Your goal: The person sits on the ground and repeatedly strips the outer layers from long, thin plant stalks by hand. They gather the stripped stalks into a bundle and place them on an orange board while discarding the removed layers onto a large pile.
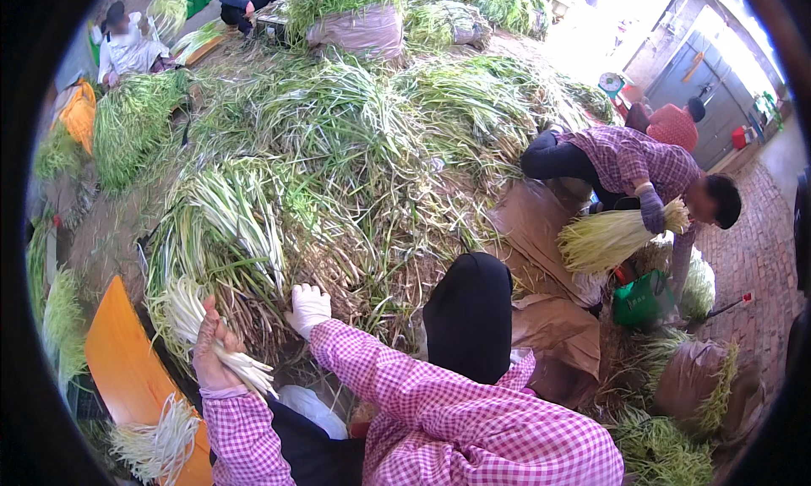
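My left hand (217,350) is bare and closed around a bunch of pale-stemmed leafy greens (185,308), their white ends pointing down to the right. My right hand (310,308), in a white glove, touches the near edge of a large heap of long green stalks (342,124); its fingers are curled, and whether it grips stalks cannot be told. Below my left hand, an orange board (117,346) leans at the left, with a trimmed bundle of white stalks (158,438) lying on its lower end.
A co-worker (659,163) at the right bends over with a yellowish bundle (608,232) beside a green bag (643,299). Brown sheeting (557,340) lies right of my knee. More people sit at the upper left. A dial scale (611,83) stands at the back right.
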{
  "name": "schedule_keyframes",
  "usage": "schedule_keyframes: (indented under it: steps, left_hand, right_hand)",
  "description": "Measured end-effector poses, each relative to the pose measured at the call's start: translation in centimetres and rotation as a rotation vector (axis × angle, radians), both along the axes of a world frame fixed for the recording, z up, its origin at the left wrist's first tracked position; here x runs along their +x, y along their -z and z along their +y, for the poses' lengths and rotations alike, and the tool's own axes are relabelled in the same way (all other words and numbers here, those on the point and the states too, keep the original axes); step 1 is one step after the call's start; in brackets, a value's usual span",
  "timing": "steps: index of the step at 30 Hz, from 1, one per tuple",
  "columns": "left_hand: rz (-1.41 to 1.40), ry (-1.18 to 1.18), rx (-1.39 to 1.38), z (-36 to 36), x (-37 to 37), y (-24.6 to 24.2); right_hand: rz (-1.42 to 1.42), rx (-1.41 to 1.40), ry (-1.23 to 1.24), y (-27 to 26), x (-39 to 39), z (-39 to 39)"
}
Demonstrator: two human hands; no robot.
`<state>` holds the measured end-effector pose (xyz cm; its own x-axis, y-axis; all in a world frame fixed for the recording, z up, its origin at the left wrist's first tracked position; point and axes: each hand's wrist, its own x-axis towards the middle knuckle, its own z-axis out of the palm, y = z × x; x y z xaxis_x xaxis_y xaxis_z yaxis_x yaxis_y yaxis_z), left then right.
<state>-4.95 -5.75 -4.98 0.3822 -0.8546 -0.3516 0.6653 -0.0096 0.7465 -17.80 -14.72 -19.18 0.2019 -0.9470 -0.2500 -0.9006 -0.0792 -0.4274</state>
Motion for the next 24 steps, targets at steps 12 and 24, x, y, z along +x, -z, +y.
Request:
schedule_keyframes:
  steps: [12, 24]
  left_hand:
    - [0.000, 0.020, 0.086, -0.7, -1.1, 0.8]
    - [0.030, 0.023, 0.131, -1.1, -2.6, -0.5]
  right_hand:
    - [-1.058, -0.453, 0.315, -1.2, -4.5, -2.0]
    - [-1.504, 0.427, 0.359, -5.9, -8.0, 1.5]
